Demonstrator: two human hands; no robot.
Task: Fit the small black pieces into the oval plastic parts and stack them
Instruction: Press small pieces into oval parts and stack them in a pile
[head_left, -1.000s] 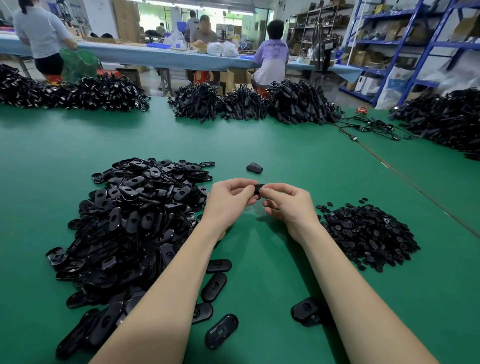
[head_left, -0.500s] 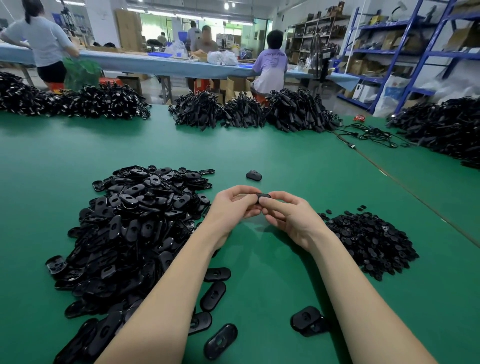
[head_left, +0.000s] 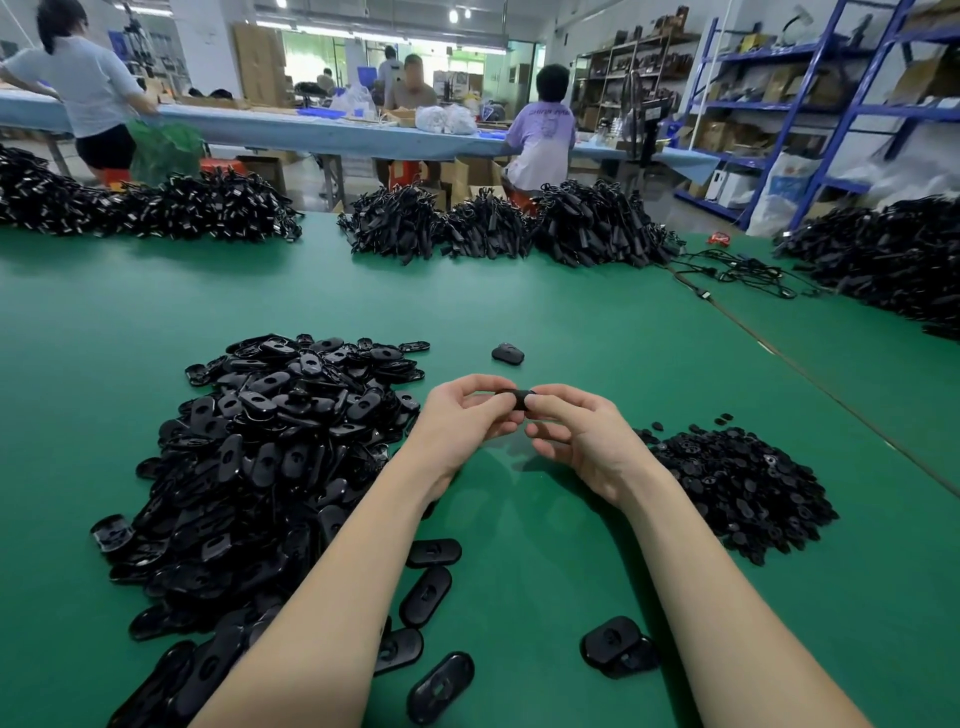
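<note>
1. Oval pile (head_left: 270, 457): a big heap of black oval parts at 9 o'clock on the green table (head_left: 545, 545), with loose ovals (head_left: 426, 595) strewn toward 7 o'clock.
2. Left hand (head_left: 462, 421): raised above the table centre, fingers curled, pinching the left end of a black part (head_left: 518, 399).
3. Right hand (head_left: 582, 436): meets the left at the same part, thumb and forefinger pinching its right end; the other fingers are curled beneath. Whether a small piece sits in the part cannot be told.
4. Lone part (head_left: 508, 353): lies on the table at 12 o'clock, just beyond the hands.
5. Stack (head_left: 618, 647): two ovals overlapped at 5 o'clock, beside the right forearm.
6. Small pieces (head_left: 737, 483): a low heap at 3 o'clock, near the right wrist.
</note>
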